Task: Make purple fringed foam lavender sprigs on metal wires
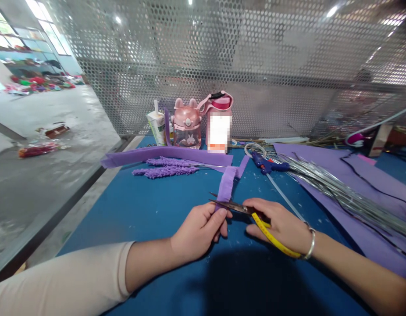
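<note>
My left hand [198, 228] pinches the near end of a narrow purple strip [226, 184] between thumb and fingers. In my right hand [282, 224] is a pair of dark scissors [237, 207] with yellow wrapping on the handle. The parted blades point left and lie across the strip, just above my left fingertips. Beyond my hands, purple lavender-like sprigs [170, 169] rest on the blue table [140, 210]. A long folded purple band [170, 156] lies behind them.
A blue glue gun [267, 164] lies right of centre, near a bundle of silvery wires [347, 193] on purple sheets [324, 215]. At the back stand a drink carton [157, 127], a pink-lidded bottle [187, 125] and a pink bottle [219, 103], before a perforated metal panel [272, 57].
</note>
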`<state>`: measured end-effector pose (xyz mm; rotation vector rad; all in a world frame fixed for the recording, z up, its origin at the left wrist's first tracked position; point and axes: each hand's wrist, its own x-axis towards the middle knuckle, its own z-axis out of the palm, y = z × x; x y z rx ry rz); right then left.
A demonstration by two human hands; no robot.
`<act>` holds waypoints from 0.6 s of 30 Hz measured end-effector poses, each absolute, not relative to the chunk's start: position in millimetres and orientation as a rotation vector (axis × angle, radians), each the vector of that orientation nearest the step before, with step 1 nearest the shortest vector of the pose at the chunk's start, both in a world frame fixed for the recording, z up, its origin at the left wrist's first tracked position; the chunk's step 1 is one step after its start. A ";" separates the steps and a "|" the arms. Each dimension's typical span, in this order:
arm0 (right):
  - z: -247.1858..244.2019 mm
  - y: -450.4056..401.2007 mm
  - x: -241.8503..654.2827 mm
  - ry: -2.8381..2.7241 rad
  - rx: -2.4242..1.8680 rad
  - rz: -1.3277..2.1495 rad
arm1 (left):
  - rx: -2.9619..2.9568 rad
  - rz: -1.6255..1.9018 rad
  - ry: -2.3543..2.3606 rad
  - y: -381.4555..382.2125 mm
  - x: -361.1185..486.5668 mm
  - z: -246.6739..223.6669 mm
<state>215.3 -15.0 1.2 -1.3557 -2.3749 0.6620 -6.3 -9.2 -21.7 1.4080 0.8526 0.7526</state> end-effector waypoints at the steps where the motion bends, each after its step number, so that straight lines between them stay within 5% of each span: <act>1: 2.4 -15.1 215.0 -2.372 -1.370 0.673 | 1.387 0.760 0.846 -9.2 -6.2 -21.9; 18: 6.2 -17.0 212.7 -2.363 -1.333 0.761 | 1.547 0.787 0.870 -10.8 -8.8 -15.5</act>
